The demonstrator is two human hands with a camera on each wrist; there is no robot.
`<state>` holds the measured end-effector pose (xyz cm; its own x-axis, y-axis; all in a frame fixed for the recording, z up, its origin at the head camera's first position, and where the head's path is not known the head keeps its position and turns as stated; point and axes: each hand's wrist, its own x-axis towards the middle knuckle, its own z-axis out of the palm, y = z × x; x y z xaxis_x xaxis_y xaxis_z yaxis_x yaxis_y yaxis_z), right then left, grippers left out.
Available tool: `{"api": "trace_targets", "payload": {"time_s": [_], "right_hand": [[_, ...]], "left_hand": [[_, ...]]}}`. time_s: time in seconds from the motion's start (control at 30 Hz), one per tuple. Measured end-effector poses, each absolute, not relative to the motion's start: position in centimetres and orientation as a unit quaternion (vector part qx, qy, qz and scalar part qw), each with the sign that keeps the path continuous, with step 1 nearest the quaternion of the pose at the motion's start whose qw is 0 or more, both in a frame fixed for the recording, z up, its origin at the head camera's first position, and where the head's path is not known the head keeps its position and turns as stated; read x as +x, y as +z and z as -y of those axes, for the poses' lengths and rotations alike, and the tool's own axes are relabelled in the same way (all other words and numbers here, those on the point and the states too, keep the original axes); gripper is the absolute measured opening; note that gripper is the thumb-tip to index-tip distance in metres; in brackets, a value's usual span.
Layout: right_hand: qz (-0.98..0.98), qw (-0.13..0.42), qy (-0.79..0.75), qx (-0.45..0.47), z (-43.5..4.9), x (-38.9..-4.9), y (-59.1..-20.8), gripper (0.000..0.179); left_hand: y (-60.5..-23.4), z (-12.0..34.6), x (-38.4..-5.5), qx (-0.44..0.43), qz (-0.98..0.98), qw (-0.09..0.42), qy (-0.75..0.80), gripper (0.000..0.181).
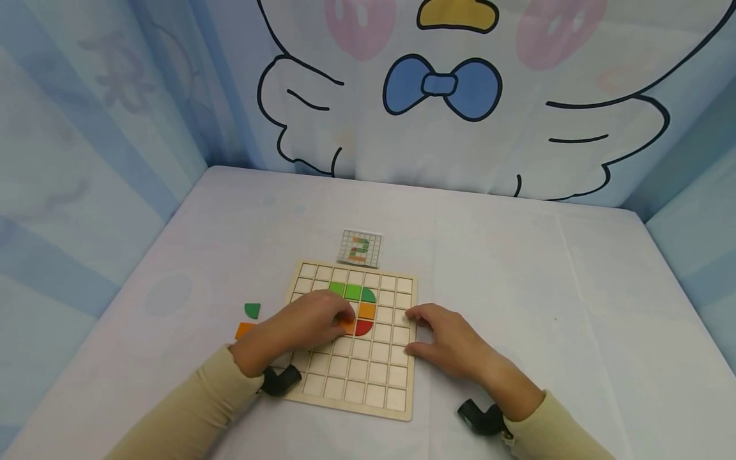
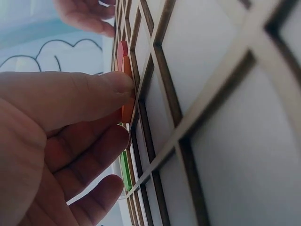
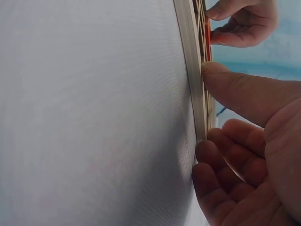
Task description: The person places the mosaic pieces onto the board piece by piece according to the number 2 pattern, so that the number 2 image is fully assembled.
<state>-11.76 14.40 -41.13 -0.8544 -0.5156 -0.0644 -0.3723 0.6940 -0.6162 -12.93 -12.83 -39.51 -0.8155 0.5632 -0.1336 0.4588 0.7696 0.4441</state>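
A square wooden grid board [image 1: 362, 369] lies on the table. My left hand [image 1: 313, 319] reaches over it, thumb and index finger pinching an orange tile [image 2: 127, 89] at the grid; its index fingertip is mostly hidden in the left wrist view. Beside that tile sit a red quarter-round tile [image 1: 363, 328] and another orange square tile [image 1: 367, 310]. Above them runs a row of green square tiles [image 1: 353, 292] with a dark green quarter-round tile [image 1: 368, 295] at its right end. With spread thumb and fingertips, my right hand [image 1: 451, 338] touches the board's right edge.
Just beyond the board lies a small pattern card [image 1: 360, 248]. Left of the board are a loose green quarter-round tile [image 1: 252, 310] and a loose orange tile [image 1: 244, 329], partly covered by my left wrist. Patterned curtains [image 1: 443, 140] stand behind and beside the white table [image 1: 517, 275].
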Motion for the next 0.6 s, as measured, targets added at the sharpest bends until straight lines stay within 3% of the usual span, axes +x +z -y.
{"api": "trace_targets", "payload": {"time_s": [0.37,0.6], "right_hand": [[-0.912,0.113,-0.307,-0.247,-14.5,-11.8,-41.3,0.051],[-0.911,0.111,-0.308,-0.250,-14.6,-11.8,-41.3,0.051]], "left_hand": [[-39.4,12.8,-12.7,0.275,-0.932,0.116,0.205,0.017],[-38.8,13.8,-12.6,0.224,-0.937,0.137,0.231,0.025]]}}
